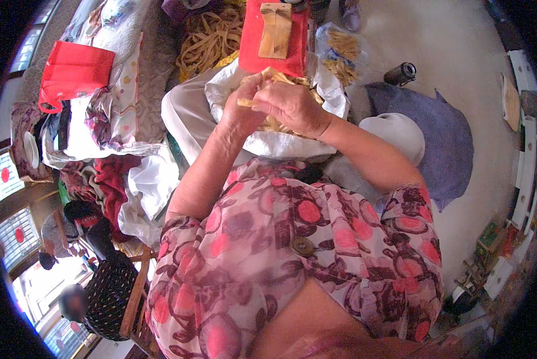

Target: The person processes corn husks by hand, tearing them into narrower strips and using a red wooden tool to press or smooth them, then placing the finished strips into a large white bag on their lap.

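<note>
My left hand (240,107) and my right hand (295,105) meet over my lap, both gripping a pale tan strip (246,102). One end of it pokes out between the fingers, and more tan material shows just beyond the fingertips. Its exact kind I cannot tell, since my hands cover most of it. Beneath them an open white woven sack (286,147) lies across my lap, with more tan strips (275,125) inside. Just past my hands is a red board or stool top (253,49), bearing a jointed wooden block (275,33).
Coiled tan strips (212,38) lie beyond my left knee. Clear plastic bags (340,49) hold tan bundles at the right. A dark cylinder (399,74) and a blue-grey cloth (445,139) are on the floor. A red bag (78,69) rests at left; people (111,296) are behind it.
</note>
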The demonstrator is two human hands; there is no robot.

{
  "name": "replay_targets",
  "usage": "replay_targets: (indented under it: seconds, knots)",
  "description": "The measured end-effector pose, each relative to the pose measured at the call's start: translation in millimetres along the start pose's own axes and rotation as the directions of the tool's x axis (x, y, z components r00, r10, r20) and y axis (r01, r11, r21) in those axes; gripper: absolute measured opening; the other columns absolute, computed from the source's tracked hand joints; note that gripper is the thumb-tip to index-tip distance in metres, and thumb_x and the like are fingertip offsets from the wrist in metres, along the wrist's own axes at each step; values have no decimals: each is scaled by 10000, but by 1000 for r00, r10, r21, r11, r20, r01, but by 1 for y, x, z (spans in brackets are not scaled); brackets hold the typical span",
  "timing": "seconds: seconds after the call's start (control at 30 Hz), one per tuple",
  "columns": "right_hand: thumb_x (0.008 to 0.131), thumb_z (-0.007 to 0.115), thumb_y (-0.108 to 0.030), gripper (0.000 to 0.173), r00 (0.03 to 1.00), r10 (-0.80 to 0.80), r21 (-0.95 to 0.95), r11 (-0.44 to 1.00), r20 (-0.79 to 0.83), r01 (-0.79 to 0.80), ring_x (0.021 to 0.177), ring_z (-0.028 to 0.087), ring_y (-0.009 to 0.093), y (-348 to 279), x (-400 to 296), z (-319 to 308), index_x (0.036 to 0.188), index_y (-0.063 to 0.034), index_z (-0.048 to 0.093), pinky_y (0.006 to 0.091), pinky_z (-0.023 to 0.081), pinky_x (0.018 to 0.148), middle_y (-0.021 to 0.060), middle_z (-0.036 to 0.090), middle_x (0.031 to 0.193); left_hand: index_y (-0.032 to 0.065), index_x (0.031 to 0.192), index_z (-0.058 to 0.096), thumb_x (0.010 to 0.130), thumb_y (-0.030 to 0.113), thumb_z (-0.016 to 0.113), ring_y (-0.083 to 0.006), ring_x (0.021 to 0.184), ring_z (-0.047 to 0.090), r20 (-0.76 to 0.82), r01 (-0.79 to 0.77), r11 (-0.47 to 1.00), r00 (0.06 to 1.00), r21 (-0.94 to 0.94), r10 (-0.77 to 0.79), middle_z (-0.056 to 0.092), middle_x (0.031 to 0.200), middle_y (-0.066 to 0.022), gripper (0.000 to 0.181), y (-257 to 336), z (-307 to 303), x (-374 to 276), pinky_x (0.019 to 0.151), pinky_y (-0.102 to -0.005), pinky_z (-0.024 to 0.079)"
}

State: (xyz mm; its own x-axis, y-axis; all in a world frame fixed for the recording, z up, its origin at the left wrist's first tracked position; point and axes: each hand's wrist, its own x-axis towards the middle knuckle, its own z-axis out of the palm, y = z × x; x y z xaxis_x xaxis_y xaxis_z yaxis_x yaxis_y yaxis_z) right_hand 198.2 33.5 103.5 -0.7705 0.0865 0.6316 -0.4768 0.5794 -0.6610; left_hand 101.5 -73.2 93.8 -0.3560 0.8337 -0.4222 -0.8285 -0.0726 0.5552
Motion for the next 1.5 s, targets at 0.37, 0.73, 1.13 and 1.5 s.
replay_targets:
  seconds: [0.37, 0.73, 1.13, 1.5]
  knots:
    - [913, 460, -204, 230, 899, 407, 106, 913, -163, -394, 591, 469, 243, 16, 2, -7, 823, 8, 469, 342, 390, 563, 149, 479, 664, 25, 943, 547, 761, 65, 516, -193, 808, 539, 158, -236, 204, 927, 950, 340, 536, 823, -44, 188, 0, 15, -5, 700, -330, 453]
    - [912, 438, -322, 282, 643, 664, 657, 293, 383, -694, 425, 429, 101, 15, 8, -18, 826, -66, 518, 273, 359, 386, -3, 480, 582, 33, 1024, 528, 696, -61, 472, -338, 873, 554, 578, -458, -359, 564, 813, 589, 556, 942, -175, 346, 11, 30, -12, 756, -368, 455]
    - [795, 634, -225, 196, 914, 405, 90, 912, -34, -400, 588, 611, 223, 14, 16, -38, 848, -37, 615, 313, 472, 549, 101, 624, 678, -8, 1006, 496, 824, -5, 518, -121, 877, 542, 140, -422, 756, 901, 501, 410, 548, 957, -46, 183, 20, 23, -6, 782, -241, 431]
    - [859, 581, -177, 139, 711, 580, 591, 431, 398, -682, 528, 418, 27, 16, 15, -33, 858, -38, 582, 176, 329, 458, -47, 485, 636, -27, 976, 555, 907, 85, 465, -102, 652, 568, 196, -363, 208, 808, 908, 556, 599, 753, -39, 160, 15, 1, 1, 621, -251, 488]
